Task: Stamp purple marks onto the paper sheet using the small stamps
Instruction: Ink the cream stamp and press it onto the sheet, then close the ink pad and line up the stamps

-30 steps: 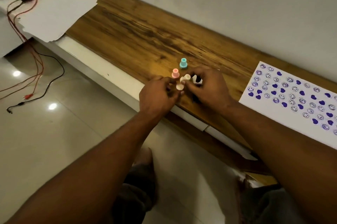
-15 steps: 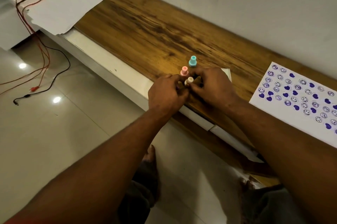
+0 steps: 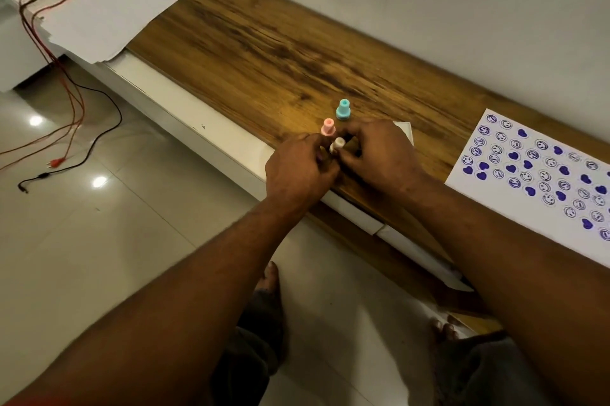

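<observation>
Left hand [image 3: 298,171] and right hand [image 3: 379,154] meet fingertip to fingertip over the near edge of the wooden board [image 3: 264,52], both with fingers curled and pinching the cream stamp [image 3: 337,144] between them. Which hand has the body and which the cap, or whether a cap is on at all, cannot be read: your knuckles cover the lower half. Judgement: you are uncapping or seating this stamp before carrying it to the sheet. Note positions. Pink stamp [image 3: 328,127] stands upright just beside your left fingertips, at 11 o'clock from the cream one; teal stamp [image 3: 343,109] stands upright beyond it at 12 o'clock. Paper sheet [image 3: 468,189] lies flat well apart at 3 o'clock from the hands, already dense with purple hearts and smiley faces, and it runs out of view to the right. A small white card [image 3: 403,128] shows from under the right hand at 1 o'clock. Procedure advice: pull or push along the stamp's own axis, no twisting sideways, so that the pink stamp is not toppled. Keep fingertips off the inked face, or purple will transfer to skin and then to the paper. Once it is free, take it in one hand only, pick a bare gap on the sheet, press straight down, and lift straight up to avoid a smeared mark.
</observation>
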